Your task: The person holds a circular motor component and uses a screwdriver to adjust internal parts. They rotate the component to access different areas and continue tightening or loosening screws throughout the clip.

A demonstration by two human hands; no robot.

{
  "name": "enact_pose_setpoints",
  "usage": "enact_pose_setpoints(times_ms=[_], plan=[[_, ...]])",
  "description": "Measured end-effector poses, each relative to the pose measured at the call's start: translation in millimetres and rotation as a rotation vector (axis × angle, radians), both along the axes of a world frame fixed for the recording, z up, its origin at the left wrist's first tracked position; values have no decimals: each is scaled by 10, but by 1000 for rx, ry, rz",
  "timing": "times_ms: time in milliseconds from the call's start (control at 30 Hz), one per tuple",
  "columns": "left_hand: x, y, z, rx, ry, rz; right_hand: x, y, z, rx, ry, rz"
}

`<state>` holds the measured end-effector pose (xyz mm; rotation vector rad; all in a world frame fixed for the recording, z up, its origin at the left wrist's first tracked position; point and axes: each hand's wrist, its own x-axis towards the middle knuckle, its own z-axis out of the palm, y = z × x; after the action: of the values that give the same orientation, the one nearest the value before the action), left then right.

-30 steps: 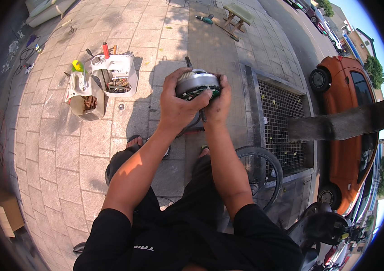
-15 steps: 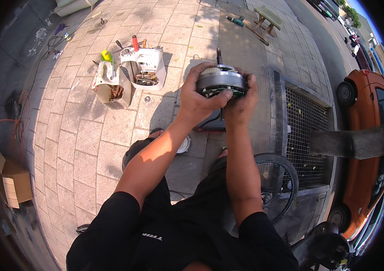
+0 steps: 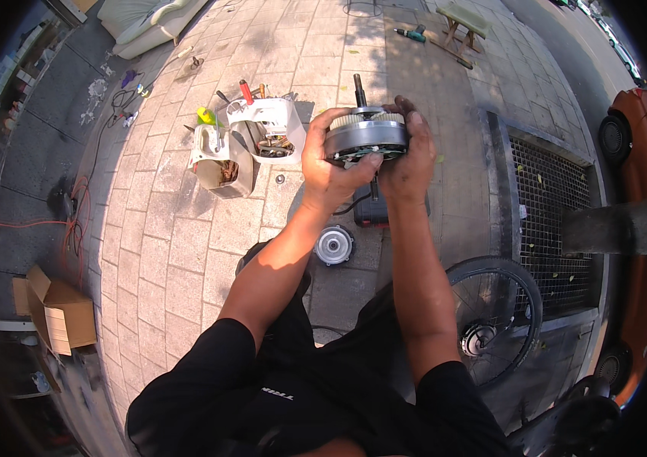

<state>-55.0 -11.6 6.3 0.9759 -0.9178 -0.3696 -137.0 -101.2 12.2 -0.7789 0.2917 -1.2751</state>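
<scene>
I hold a round grey hub motor (image 3: 363,137) with a dark axle sticking up, raised in front of me over the paving. My left hand (image 3: 328,169) grips its left side, thumb across the front rim. My right hand (image 3: 409,160) wraps its right side, fingers over the top edge. Below the motor, on the ground, lie a round silver cover (image 3: 334,245) and a dark red-edged box (image 3: 370,215), partly hidden by my hands.
Cut white plastic containers (image 3: 266,131) holding tools stand on the paving to the left. A spoked wheel (image 3: 495,317) lies by my right knee, beside a metal drain grate (image 3: 549,206). An orange car (image 3: 638,152) is parked at right. A cardboard box (image 3: 60,314) sits at far left.
My view has swung so the scene shifted right and down; the motor stays gripped in both hands, now turned slightly with the axle pointing up.
</scene>
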Motion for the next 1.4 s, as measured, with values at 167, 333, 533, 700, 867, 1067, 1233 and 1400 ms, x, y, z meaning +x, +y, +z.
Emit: enact_pose_setpoints(times_ms=[167,333,533,700,867,1067,1233,1400], plan=[[83,1,-58,0,-101,12,49,1,-54,17,-22,14],[87,8,-62,11,3,-27,59,25,-44,23,-3,-3],[69,9,-60,-9,-13,-35,58,13,-40,34,-37,21],[141,10,-147,32,-18,-21,52,26,-34,31,-36,17],[139,-18,-167,10,-27,-24,54,13,-57,63,-39,29],[93,-46,-170,38,-16,-37,41,-27,-101,81,-31,0],[39,-126,-197,32,7,-39,33,-72,-184,129,-31,-28],[-53,-159,-189,61,84,-53,-26,-85,-214,152,28,-54]])
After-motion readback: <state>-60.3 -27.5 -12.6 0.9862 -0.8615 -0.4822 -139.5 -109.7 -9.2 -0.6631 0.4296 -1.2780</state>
